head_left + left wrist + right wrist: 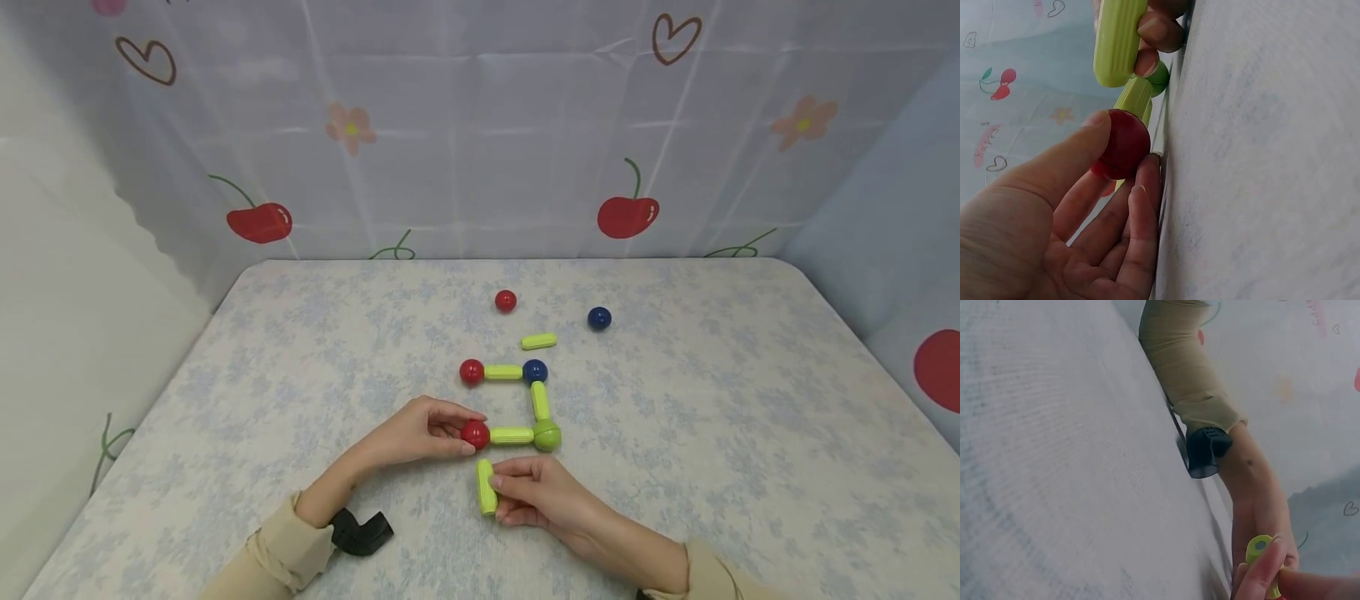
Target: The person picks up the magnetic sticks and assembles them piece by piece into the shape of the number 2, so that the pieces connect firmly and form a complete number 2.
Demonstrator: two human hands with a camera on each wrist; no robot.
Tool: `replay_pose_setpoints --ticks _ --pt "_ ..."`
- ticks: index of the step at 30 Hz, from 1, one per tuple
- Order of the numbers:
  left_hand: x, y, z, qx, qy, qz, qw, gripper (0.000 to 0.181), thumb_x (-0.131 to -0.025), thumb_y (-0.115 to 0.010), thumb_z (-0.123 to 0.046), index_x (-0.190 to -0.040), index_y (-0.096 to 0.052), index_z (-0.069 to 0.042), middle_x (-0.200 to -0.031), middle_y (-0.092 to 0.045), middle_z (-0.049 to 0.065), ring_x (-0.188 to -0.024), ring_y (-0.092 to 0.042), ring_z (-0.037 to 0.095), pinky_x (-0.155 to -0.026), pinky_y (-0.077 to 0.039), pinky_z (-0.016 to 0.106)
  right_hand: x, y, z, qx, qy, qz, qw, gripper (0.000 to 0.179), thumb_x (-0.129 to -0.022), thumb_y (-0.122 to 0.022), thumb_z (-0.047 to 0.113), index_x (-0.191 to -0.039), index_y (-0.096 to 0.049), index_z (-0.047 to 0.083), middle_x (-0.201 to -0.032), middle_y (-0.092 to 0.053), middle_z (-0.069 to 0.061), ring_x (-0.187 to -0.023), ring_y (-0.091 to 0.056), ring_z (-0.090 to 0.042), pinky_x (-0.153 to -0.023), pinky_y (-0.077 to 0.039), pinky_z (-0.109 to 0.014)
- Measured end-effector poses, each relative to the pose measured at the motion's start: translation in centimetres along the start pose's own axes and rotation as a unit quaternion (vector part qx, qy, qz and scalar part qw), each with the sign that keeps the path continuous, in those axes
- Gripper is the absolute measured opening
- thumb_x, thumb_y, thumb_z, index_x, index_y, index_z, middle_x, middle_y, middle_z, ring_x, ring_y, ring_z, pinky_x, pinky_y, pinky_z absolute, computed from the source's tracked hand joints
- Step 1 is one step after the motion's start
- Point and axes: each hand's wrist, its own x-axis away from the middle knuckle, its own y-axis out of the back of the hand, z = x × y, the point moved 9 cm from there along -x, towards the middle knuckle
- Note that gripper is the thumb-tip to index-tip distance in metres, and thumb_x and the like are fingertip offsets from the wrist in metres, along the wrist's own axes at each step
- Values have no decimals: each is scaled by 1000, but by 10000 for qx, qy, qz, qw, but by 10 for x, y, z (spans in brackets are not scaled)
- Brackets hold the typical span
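Observation:
My left hand (420, 432) pinches a red ball (1127, 145) between thumb and fingers at the near left end of a joined ball-and-rod shape. From that ball a yellow-green rod (512, 436) runs to a green ball (547, 435). Another rod (540, 402) links it to a blue ball (535, 371), and a further rod (503, 372) leads to a second red ball (472, 372). Just in front, my right hand (546, 498) grips a loose yellow-green rod (486, 487), apart from the held ball. A grey disc shows in its end in the right wrist view.
Behind the shape lie a loose yellow-green rod (538, 341), a red ball (506, 301) and a blue ball (599, 318). A black device (362, 533) sits at the left wrist. Printed curtains (480, 150) stand behind the flower-patterned table (712, 417).

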Motion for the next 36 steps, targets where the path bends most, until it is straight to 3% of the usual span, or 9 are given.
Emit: replay_pose_setpoints --ticks 7,15,19,26,31,36 --pt "0 -3 5 565 101 140 9983 38 -86 -68 -6 -122 -60 5 -112 -64 12 -95 -64 21 -79 -50 31 -5 -3 3 77 -251 -119 9996 32 -93 -59 12 -118 -55 -9 -78 -65 -9 -66 -63 -12 -67 -53 -27" --pt "0 -5 12 841 379 185 9956 36 -87 -68 -10 -121 -61 -1 -107 -66 7 -91 -65 21 -76 -50 29 -11 -6 8 175 -13 -198 9996 30 -94 -58 11 -114 -55 -11 -75 -65 -8 -65 -63 -11 -64 -53 -25" --pt "0 -5 13 976 377 142 9944 37 -87 -68 -10 -122 -60 0 -110 -65 9 -91 -65 22 -76 -50 30 -11 -5 7 151 43 -275 9995 32 -94 -57 10 -117 -53 -12 -77 -65 -9 -65 -63 -12 -66 -53 -26" --pt "2 -8 19 1156 928 -382 9882 37 -84 -73 -16 -116 -62 -3 -103 -62 8 -77 -64 19 -72 -49 28 -10 -7 6 -27 19 -166 9999 31 -94 -55 5 -118 -52 -13 -90 -67 -14 -76 -66 -18 -71 -52 -29" --pt "2 -6 21 1074 1094 -658 9860 35 -82 -74 -19 -112 -64 -3 -100 -63 7 -73 -64 19 -69 -49 28 -2 -5 8 -112 42 16 9999 34 -95 -54 5 -123 -50 -14 -105 -64 -18 -90 -65 -24 -78 -51 -31" --pt "2 -6 19 1094 1080 -673 9858 37 -82 -74 -18 -113 -64 -1 -100 -63 7 -75 -63 17 -69 -49 28 9 6 17 532 154 410 9976 32 -94 -57 9 -118 -57 -11 -103 -65 -18 -87 -66 -22 -76 -52 -32"
